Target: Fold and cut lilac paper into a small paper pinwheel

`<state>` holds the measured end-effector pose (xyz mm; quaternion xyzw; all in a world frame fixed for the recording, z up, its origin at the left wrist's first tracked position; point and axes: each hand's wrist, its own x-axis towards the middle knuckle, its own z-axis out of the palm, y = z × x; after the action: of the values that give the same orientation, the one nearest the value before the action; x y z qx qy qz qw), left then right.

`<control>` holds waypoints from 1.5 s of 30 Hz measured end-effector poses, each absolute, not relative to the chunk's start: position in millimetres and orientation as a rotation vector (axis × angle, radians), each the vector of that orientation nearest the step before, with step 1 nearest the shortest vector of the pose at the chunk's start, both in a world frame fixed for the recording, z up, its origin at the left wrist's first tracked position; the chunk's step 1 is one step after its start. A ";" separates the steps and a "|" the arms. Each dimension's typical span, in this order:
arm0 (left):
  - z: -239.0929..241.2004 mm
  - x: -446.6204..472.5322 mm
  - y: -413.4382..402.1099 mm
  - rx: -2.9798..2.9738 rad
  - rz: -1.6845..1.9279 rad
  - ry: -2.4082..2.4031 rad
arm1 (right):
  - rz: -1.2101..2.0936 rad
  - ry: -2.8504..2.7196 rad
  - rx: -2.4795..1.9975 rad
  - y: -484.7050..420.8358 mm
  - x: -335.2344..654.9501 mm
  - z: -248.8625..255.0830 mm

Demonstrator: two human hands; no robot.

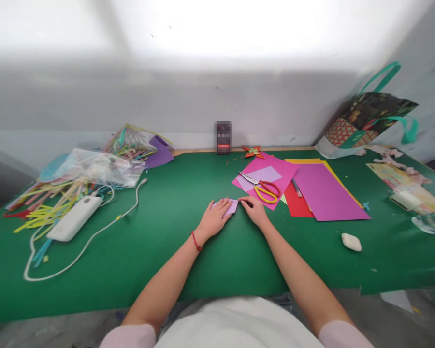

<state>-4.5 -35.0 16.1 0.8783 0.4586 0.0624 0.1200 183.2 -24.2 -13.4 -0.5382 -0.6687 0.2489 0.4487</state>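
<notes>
A small lilac piece of paper (232, 206) lies on the green table cover (174, 232) in the middle. My left hand (214, 220) rests flat on its left part, fingers stretched over it. My right hand (253, 210) touches its right edge with pinched fingertips, and something small and dark shows at them. A red cord circles my left wrist.
Scissors (264, 188) with red and yellow handles lie on pink sheets (275, 174); a purple sheet (324, 193) sits to the right. A white power bank (75, 217) with cable, paper strips and plastic bags are at left. A white eraser (351, 241) and gift bag (369, 121) are at right.
</notes>
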 end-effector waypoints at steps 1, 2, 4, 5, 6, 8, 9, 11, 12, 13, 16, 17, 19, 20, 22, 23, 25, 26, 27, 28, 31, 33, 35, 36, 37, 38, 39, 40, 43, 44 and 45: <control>15.9 -3.5 -36.1 2.571 0.177 1.355 | 0.609 -1.650 -1.328 -24.3 182.8 -13.5; 15.7 -2.2 -37.4 2.576 0.177 1.372 | 0.600 -1.650 -1.325 -24.6 182.2 -13.7; 15.4 0.3 -39.7 2.586 0.192 1.400 | 0.576 -1.679 -1.310 -25.2 181.0 -14.0; 15.3 1.3 -40.6 2.590 0.205 1.410 | 0.559 -1.708 -1.299 -25.6 180.5 -14.3; 15.2 1.9 -41.1 2.592 0.217 1.415 | 0.537 -1.744 -1.285 -25.9 180.0 -14.5; 14.8 1.4 -40.9 2.588 0.232 1.413 | 0.482 -1.813 -1.258 -26.2 179.3 -14.8; 14.7 0.3 -40.3 2.581 0.238 1.407 | 0.455 -1.835 -1.249 -26.2 179.2 -14.9; 14.5 -3.0 -38.7 2.566 0.258 1.380 | 0.418 -1.857 -1.246 -25.6 179.4 -15.2; 14.7 -4.9 -38.0 2.561 0.273 1.359 | 0.411 -1.861 -1.252 -25.1 179.6 -15.6; 15.1 -6.6 -37.6 2.558 0.288 1.337 | 0.407 -1.864 -1.260 -24.5 179.8 -16.1; 17.7 -8.8 -37.8 2.552 0.317 1.296 | 0.399 -1.873 -1.297 -22.5 180.2 -18.6; 18.8 -8.3 -38.2 2.544 0.319 1.301 | 0.392 -1.875 -1.307 -21.9 180.1 -19.7; 20.7 -6.0 -38.7 2.510 0.316 1.336 | 0.380 -1.877 -1.315 -20.9 179.7 -21.4; 21.1 -4.7 -38.5 2.483 0.312 1.361 | 0.377 -1.876 -1.316 -20.5 179.5 -21.9; 20.7 -2.4 -36.9 2.435 0.318 1.405 | 0.377 -1.873 -1.322 -19.8 178.9 -22.1; 19.7 -1.9 -35.7 2.424 0.325 1.418 | 0.378 -1.874 -1.328 -19.6 178.7 -21.7; 16.8 -2.1 -33.2 2.445 0.353 1.400 | 0.378 -1.877 -1.343 -19.4 178.2 -20.3; 15.2 -2.8 -32.1 2.467 0.387 1.385 | 0.377 -1.881 -1.349 -19.5 178.1 -19.5; 13.9 -3.8 -31.2 2.485 0.432 1.383 | 0.374 -1.887 -1.353 -19.6 178.0 -18.7; 12.9 -5.1 -30.6 2.491 0.482 1.406 | 0.372 -1.894 -1.355 -19.8 178.0 -17.9; 13.2 -9.7 -29.9 2.439 0.564 1.582 | 0.380 -1.902 -1.345 -20.4 178.7 -16.7; 15.0 -12.9 -30.0 2.364 0.537 1.662 | 0.414 -1.867 -1.344 -20.3 178.6 -16.7; 16.2 -15.8 -30.3 2.285 0.503 1.653 | 0.461 -1.788 -1.368 -19.7 176.2 -16.7; 16.2 -17.0 -30.5 2.246 0.500 1.636 | 0.485 -1.731 -1.393 -19.4 173.7 -16.6; 15.8 -17.9 -30.6 2.204 0.513 1.629 | 0.510 -1.669 -1.424 -19.2 170.2 -16.3; 15.0 -18.5 -30.7 2.159 0.539 1.634 | 0.538 -1.600 -1.459 -19.3 165.7 -16.0; 14.0 -18.8 -30.6 2.115 0.572 1.648 | 0.574 -1.536 -1.490 -19.7 160.5 -15.5; 13.0 -18.8 -30.4 2.074 0.611 1.660 | 0.615 -1.486 -1.506 -20.5 154.9 -15.1; 10.6 -17.5 -28.8 1.946 0.751 1.685 | 0.767 -1.415 -1.449 -24.3 140.1 -14.9; 10.0 -16.8 -28.1 1.900 0.808 1.682 | 0.823 -1.391 -1.423 -25.5 137.0 -15.5; 9.6 -16.0 -27.5 1.858 0.858 1.666 | 0.877 -1.371 -1.394 -26.6 135.3 -16.3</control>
<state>-16.0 -27.5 9.6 0.6820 0.6115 0.3150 0.2484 135.3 -26.6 -16.3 -0.5712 -0.5616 0.3593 0.4787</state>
